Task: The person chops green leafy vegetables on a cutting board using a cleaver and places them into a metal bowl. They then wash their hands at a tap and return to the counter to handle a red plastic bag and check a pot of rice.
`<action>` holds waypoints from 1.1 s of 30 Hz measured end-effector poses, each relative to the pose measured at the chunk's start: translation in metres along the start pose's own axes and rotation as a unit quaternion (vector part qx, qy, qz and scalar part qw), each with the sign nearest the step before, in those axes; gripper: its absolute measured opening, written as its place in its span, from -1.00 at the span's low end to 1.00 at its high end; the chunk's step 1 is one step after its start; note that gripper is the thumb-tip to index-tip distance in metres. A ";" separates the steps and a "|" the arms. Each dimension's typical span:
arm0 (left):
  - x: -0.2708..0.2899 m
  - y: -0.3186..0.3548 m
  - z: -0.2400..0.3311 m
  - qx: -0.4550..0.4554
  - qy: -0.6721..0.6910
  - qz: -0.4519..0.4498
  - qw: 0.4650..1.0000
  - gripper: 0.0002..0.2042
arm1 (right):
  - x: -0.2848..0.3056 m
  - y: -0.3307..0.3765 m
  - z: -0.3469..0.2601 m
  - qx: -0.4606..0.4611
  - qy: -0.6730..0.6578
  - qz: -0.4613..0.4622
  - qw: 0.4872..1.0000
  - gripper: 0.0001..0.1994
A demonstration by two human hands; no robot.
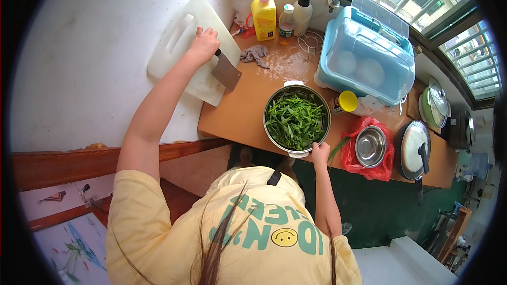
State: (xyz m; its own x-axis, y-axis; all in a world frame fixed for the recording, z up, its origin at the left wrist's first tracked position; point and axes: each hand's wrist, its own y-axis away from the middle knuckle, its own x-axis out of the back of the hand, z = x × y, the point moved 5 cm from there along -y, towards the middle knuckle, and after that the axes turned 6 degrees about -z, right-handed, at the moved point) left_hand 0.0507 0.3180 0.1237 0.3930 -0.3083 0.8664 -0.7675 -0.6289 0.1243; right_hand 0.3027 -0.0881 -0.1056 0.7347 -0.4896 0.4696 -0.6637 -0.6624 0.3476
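Observation:
My left hand [204, 46] is closed round the black handle of a cleaver [227, 73]. Its broad blade points to the lower right, in front of a white cutting board [214, 82] that leans against the wall. A round pot [267, 122] full of cut leafy greens [296, 119] stands at the counter's front edge. My right hand [320, 153] is closed at the pot's near right rim, beside its front handle. A few long green stalks [338, 149] lie just right of that hand.
Behind the pot stand a yellow pump bottle [264, 18], two other bottles, a grey rag [255, 55] and a wire rack [310, 42]. To the right are a blue dish box [364, 55], a yellow-lidded jar [347, 101], a steel bowl [371, 146] on a red bag, and a lidded pan [414, 148].

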 end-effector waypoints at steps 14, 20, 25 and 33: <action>0.005 -0.008 -0.004 0.024 -0.013 0.044 0.999 -0.91 | -0.003 -0.015 -0.008 -0.001 0.041 -0.038 0.998 -0.83; 0.006 -0.018 -0.003 0.000 -0.013 0.038 0.999 -0.89 | -0.015 -0.025 0.027 -0.024 -0.023 -0.035 0.999 -0.82; 0.000 -0.018 -0.005 -0.013 -0.020 0.101 0.995 -0.94 | -0.016 -0.023 0.016 -0.038 -0.026 -0.048 0.998 -0.81; 0.016 -0.010 -0.001 -0.078 0.056 0.003 0.995 -0.93 | -0.009 -0.017 0.001 -0.052 -0.054 -0.071 0.995 -0.82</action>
State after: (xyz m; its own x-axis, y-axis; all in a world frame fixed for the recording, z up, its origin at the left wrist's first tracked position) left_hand 0.0639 0.3202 0.1371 0.3350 -0.2250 0.9150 -0.8426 -0.5062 0.1840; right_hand 0.3071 -0.0731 -0.1163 0.8294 -0.4573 0.3208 -0.5585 -0.6699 0.4891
